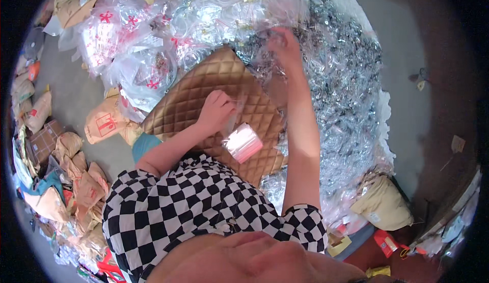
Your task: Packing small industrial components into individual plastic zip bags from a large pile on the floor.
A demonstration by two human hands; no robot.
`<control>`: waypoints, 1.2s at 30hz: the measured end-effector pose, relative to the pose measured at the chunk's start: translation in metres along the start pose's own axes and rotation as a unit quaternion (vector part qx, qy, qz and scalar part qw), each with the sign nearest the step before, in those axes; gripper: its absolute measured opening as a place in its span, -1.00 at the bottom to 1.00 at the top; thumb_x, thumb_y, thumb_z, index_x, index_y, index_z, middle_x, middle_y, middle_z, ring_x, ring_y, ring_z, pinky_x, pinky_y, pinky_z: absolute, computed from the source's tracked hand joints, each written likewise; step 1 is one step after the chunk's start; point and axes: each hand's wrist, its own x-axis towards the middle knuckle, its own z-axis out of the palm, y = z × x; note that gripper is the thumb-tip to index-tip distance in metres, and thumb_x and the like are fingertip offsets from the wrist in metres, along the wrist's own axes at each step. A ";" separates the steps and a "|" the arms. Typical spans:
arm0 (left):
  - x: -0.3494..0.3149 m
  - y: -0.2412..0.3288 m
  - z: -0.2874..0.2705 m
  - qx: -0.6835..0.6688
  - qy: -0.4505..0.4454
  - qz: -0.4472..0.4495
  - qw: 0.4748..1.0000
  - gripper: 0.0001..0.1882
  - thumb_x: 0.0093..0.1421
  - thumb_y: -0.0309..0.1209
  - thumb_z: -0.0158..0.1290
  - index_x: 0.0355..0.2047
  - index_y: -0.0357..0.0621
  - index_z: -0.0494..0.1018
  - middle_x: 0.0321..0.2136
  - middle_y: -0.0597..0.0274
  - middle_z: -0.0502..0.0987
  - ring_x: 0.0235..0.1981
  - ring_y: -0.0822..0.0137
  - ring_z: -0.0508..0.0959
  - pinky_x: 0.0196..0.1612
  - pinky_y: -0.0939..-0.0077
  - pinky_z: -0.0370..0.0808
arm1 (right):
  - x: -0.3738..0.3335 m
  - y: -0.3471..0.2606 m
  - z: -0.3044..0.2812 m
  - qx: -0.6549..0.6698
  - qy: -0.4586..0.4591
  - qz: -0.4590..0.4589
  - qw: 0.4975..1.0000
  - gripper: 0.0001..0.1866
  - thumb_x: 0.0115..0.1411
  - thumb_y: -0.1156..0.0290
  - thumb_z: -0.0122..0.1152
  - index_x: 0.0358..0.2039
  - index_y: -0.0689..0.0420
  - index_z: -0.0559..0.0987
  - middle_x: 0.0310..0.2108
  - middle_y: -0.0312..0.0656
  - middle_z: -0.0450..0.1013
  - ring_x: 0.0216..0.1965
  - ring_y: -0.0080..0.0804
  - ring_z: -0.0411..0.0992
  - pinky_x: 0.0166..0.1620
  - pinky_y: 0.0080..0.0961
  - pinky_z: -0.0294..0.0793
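A brown quilted cushion or pad (178,100) lies in front of my body. Above it is my left hand (218,111), its fingers closed on the edge of a clear plastic packet (243,143). The packet's shiny lower part looks white and pink. Farther out, my right hand (286,48) is stretched over the near side of a large heap of small clear plastic packets (336,94). Motion smears its fingers, and whether they hold anything is hidden. Glittering dark and silvery bits show through the heap's plastic.
Clear bags with red markings (127,44) are piled at the far left. A tan paper sack (107,120) stands beside the pad, with many more packages along the left. At right lie a beige sack (384,204) and a red packet (385,243) near grey floor (402,79).
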 end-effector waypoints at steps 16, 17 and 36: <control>0.013 -0.032 -0.009 -0.090 -0.176 -0.107 0.974 -0.48 0.18 -0.41 0.00 0.17 0.22 0.32 -0.31 0.02 0.53 -0.29 0.02 0.55 -0.26 0.21 0.47 | -0.077 -0.020 -0.010 0.192 0.017 0.185 0.964 -0.75 0.14 0.31 0.29 -0.19 0.08 0.54 -0.32 -0.37 0.47 -0.26 -0.51 0.45 -0.28 -0.51 0.41; 0.017 -0.026 -0.008 -0.093 -0.177 -0.078 0.977 -0.58 0.16 -0.43 0.03 0.06 0.16 0.42 -0.29 0.05 0.52 -0.29 0.04 0.54 -0.25 0.23 0.47 | -0.102 -0.018 -0.014 0.196 0.027 0.185 0.963 -0.75 0.14 0.31 0.29 -0.19 0.08 0.54 -0.32 -0.37 0.47 -0.26 -0.51 0.45 -0.28 -0.51 0.41; -0.024 0.044 0.038 0.043 -0.216 0.228 0.948 -0.78 0.01 -0.45 0.08 -0.27 -0.07 0.51 -0.04 0.19 0.41 -0.01 0.13 0.40 -0.01 0.31 0.45 | -0.326 0.032 -0.045 -0.261 0.042 -0.128 0.956 -0.76 0.09 0.44 0.17 -0.18 0.09 0.57 -0.28 -0.02 0.52 -0.24 0.03 0.48 -0.21 -0.19 0.46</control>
